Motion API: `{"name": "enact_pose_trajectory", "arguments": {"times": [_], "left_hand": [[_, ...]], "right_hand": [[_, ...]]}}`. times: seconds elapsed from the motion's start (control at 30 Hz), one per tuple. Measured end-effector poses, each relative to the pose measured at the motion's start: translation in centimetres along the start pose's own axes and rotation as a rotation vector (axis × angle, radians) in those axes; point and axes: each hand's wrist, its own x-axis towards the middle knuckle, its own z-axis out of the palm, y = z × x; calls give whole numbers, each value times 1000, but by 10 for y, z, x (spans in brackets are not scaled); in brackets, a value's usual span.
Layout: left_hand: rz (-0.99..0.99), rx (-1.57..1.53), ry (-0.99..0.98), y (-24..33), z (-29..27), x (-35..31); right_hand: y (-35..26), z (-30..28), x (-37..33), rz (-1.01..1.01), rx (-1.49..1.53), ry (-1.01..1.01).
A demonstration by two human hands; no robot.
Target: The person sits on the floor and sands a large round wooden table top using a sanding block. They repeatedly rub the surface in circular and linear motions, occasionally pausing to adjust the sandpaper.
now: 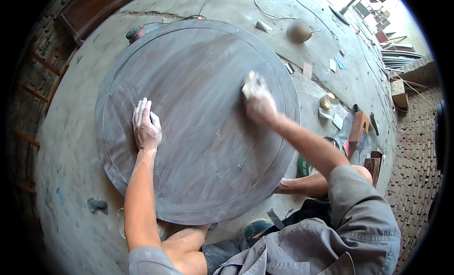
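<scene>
In front of me lies a large round wooden tabletop, dark brown under streaks of whitish dust, with a groove running round near its rim. My left hand rests flat on its left part, fingers stretched out and dusted white. On the right part of the top, my right hand is closed round a small pale pad, pressed to the wood. Motion blurs that hand, and its fingers cover much of the pad, so its exact kind cannot be made out. White dust coats the right hand too.
A red and dark power tool sits beyond the tabletop's far left edge. Cables cross the concrete floor. Right of the top are sheet scraps, a brown brick-like block and a green round container. A dark rag lies at lower left.
</scene>
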Motion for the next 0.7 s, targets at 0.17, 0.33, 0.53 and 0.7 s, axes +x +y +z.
{"name": "enact_pose_trajectory", "arguments": {"times": [0.17, 0.33, 0.53, 0.7], "left_hand": [[30, -75, 14, 20, 17, 10], [14, -24, 0, 2, 3, 2], [39, -34, -3, 8, 9, 7], [17, -8, -21, 1, 3, 2]], "right_hand": [[92, 31, -17, -195, -600, 210], [5, -6, 0, 77, 27, 77], [69, -7, -22, -29, 163, 147], [-3, -21, -46, 5, -53, -9]]}}
